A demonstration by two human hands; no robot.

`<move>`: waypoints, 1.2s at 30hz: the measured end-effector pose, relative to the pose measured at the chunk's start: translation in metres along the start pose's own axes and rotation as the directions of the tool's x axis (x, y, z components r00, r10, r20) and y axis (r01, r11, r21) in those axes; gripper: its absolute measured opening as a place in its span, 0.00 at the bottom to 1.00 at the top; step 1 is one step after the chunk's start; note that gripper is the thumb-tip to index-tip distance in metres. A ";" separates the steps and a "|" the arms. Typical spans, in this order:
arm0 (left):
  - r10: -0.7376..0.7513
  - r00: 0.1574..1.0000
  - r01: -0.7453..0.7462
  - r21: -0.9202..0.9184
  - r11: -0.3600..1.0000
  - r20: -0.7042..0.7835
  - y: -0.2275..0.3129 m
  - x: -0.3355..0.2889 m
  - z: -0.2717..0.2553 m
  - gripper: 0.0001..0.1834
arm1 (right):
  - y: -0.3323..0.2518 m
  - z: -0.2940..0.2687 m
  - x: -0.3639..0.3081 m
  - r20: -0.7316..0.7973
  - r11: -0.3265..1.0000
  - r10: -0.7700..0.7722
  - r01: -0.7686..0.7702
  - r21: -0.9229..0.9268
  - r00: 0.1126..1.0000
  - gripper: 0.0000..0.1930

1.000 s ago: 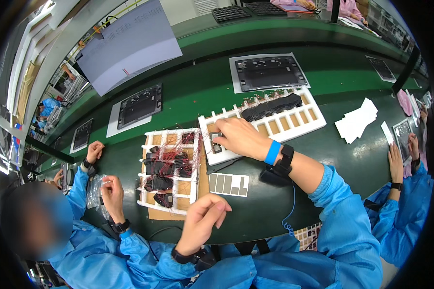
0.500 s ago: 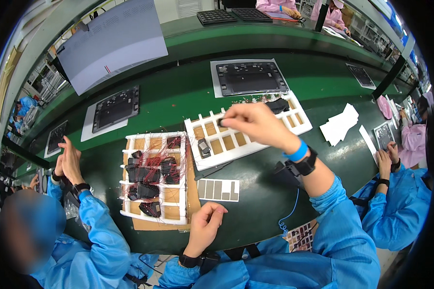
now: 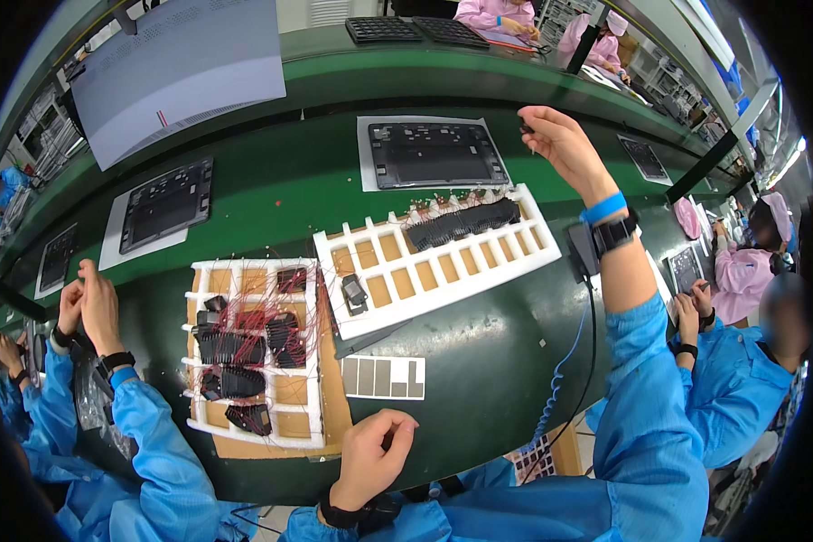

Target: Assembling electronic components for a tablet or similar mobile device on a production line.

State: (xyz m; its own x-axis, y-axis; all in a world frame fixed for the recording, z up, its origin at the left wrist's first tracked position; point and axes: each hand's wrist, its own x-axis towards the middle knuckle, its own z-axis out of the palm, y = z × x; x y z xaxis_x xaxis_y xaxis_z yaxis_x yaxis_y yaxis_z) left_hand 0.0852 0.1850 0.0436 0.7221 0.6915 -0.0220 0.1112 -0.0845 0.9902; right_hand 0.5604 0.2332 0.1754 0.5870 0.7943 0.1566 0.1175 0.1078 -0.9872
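My right hand (image 3: pixel 565 154) is raised beyond the far right end of a white foam tray (image 3: pixel 397 312), pinching a small black part (image 3: pixel 526 129) mostly hidden by the fingers. In that tray a row of black parts (image 3: pixel 465 224) with thin wires lies along the far side, and one more black part (image 3: pixel 354 294) sits in a left compartment. Low in the middle, my left hand (image 3: pixel 375 456) is curled closed, and I cannot see whether anything is inside it. Just beyond it lies a white sheet with grey rectangular pieces (image 3: pixel 384 377).
A second foam tray (image 3: pixel 314 397) on cardboard holds black parts with red wires. Flat black panels (image 3: pixel 438 155) lie on white sheets along the far green surface. A coiled blue cord (image 3: pixel 551 393) hangs near my right arm. Co-workers' hands (image 3: pixel 99 312) are at left and right.
My right hand has moved from over the foam tray to the far right, still pinching a small black part. The view has shifted. My left hand stays curled near the grey-piece sheet.
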 end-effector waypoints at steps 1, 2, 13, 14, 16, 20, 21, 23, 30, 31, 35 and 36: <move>-0.014 1.000 0.013 0.025 1.000 0.004 0.000 -0.001 -0.002 0.05 | 0.000 0.001 0.012 0.011 0.996 0.054 -0.053 -0.075 0.998 0.12; 0.002 1.000 -0.002 0.044 0.999 0.001 0.000 -0.002 -0.003 0.04 | 0.001 0.004 0.021 -0.050 0.974 0.081 -0.090 -0.210 0.995 0.15; 0.110 0.994 -0.110 0.112 0.988 0.009 0.012 0.005 -0.004 0.02 | 0.062 0.004 0.122 -0.097 0.121 0.151 -0.116 -0.986 0.984 0.18; 0.122 0.992 -0.124 0.128 0.984 0.022 0.012 0.005 -0.005 0.01 | 0.062 0.007 0.124 -0.097 0.115 0.155 -0.116 -0.987 0.983 0.18; 0.140 0.989 -0.143 0.120 0.982 0.038 0.008 0.009 -0.005 0.01 | 0.069 0.007 0.126 0.020 -0.045 0.114 0.025 -0.999 0.993 0.18; 0.171 0.984 -0.176 0.148 0.973 0.045 0.007 0.011 -0.005 0.00 | 0.080 0.017 0.131 0.088 -0.039 0.107 0.093 -0.995 0.990 0.18; 0.181 0.982 -0.187 0.157 0.970 0.050 0.008 0.012 -0.005 0.00 | 0.084 0.016 0.132 0.105 -0.060 0.114 0.112 -0.992 0.988 0.18; 0.181 0.982 -0.189 0.167 0.968 0.059 0.008 0.011 -0.005 0.00 | 0.087 0.015 0.133 0.122 -0.082 0.123 0.133 -0.988 0.985 0.18; 0.193 0.979 -0.201 0.203 0.958 0.060 0.009 0.014 -0.005 0.01 | 0.095 0.024 0.132 0.134 -0.089 0.174 0.151 -0.985 0.976 0.17; 0.191 0.980 -0.200 0.205 0.958 0.059 0.009 0.014 -0.005 0.01 | 0.094 0.029 0.131 0.118 -0.124 0.186 0.143 -0.982 0.975 0.17; 0.197 0.979 -0.205 0.223 0.953 0.056 0.009 0.014 -0.004 0.01 | 0.093 0.036 0.125 0.114 -0.105 0.191 0.136 -0.985 0.975 0.18; 0.201 0.978 -0.209 0.231 0.950 0.056 0.009 0.014 -0.004 0.01 | 0.098 0.036 0.125 0.112 -0.095 0.193 0.132 -0.987 0.975 0.19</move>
State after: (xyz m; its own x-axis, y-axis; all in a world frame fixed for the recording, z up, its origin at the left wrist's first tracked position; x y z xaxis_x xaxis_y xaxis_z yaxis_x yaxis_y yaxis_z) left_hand 0.0934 0.1971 0.0529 0.7668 0.6190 0.1699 0.1130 -0.3907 0.9136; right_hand 0.6164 0.3646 0.0970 0.5053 0.8620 -0.0412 0.8567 -0.4953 0.1441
